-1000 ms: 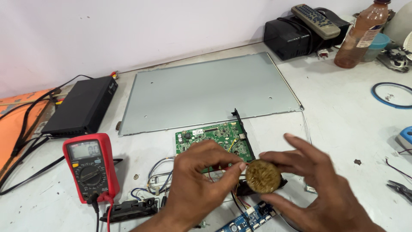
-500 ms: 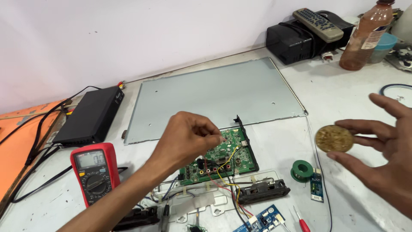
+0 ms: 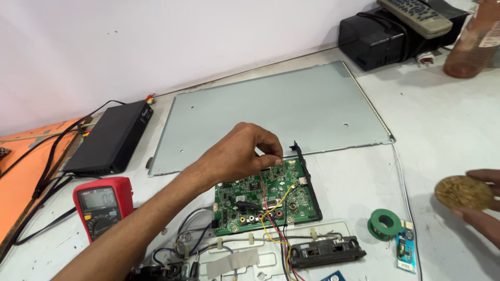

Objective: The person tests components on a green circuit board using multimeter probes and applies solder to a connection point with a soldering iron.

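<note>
Green circuit board (image 3: 265,200) — one, two hands

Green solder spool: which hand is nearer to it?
Right. The right hand, holding a brass-coloured disc, is just right of the green solder spool; the left hand is up-left, over the circuit board.

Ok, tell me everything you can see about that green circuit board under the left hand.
The green circuit board lies flat on the white table, just below the grey metal panel. It carries small chips, round jacks along its near edge and a black bracket on its right side. Red, yellow and black wires run off it. The left hand pinches something at its top edge.
</note>
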